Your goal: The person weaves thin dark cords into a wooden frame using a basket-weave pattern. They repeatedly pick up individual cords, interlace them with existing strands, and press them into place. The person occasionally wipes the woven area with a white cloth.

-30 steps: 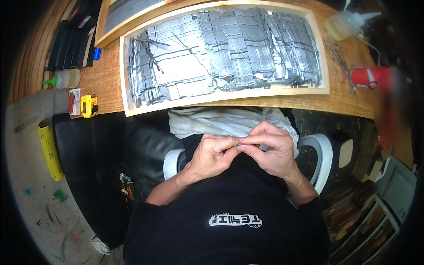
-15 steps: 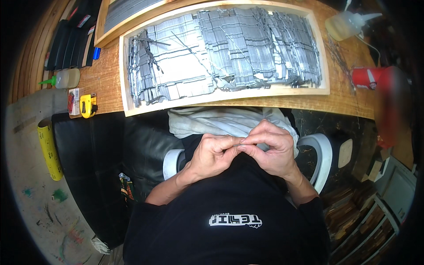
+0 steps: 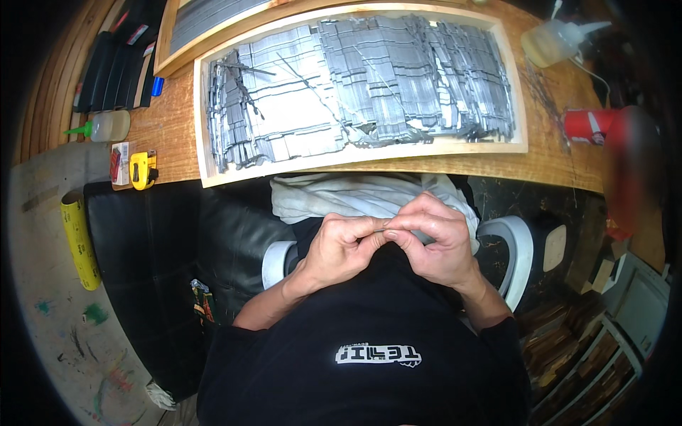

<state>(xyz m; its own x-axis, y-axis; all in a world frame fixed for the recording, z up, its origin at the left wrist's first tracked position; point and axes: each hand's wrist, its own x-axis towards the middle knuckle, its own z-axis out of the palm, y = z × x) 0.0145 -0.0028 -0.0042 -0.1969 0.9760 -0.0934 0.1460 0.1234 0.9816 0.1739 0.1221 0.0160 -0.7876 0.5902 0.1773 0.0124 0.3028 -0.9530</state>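
Over my lap, my left hand (image 3: pixel 342 248) and my right hand (image 3: pixel 439 243) meet fingertip to fingertip, both closed in a pinch. Between the thumbs and forefingers is a small thin strip (image 3: pixel 386 231), nearly all covered by the fingers. Beyond them on the table lies a shallow pale wooden tray (image 3: pixel 366 157). Packed rows of thin grey and black strips (image 3: pixel 376 78) fill it, with a few loose ones lying crosswise on top.
On the wooden table (image 3: pixel 177 142) are a yellow tape measure (image 3: pixel 143 170), a small box (image 3: pixel 121 163), a green-tipped bottle (image 3: pixel 110 126), a larger glue bottle (image 3: pixel 550 44) and a red can (image 3: pixel 588 126). A second wooden frame (image 3: pixel 213 44) stands behind. Light chair arms (image 3: pixel 518 259) flank me.
Both hands stay in nearly the same place. The fingertips have shifted slightly and now cover more of the thin strip.
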